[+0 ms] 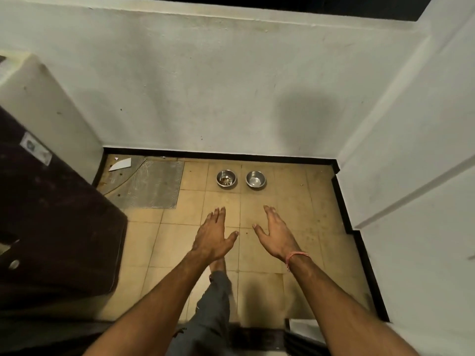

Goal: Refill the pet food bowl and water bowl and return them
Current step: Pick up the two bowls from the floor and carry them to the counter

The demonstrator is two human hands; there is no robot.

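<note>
The 2 steel bowls stand side by side on the tiled floor (295,201) near the wall: the left bowl (226,178) has only some crumbs, the right bowl (255,179) looks almost dry. I judge nothing is refilled yet. My left hand (213,237) and right hand (276,233) hover spread wide, empty, well apart from both.

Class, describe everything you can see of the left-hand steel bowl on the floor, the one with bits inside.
The round shiny steel bowl on the left stands upright on the beige tiled floor, near the black skirting under the white wall. It looks like polished metal, with a rolled rim and curved sides. A small heap of brownish bits lies at its bottom; otherwise it looks nearly empty. A matching steel bowl stands just to its right, apart from it. Neither hand touches it.
</note>
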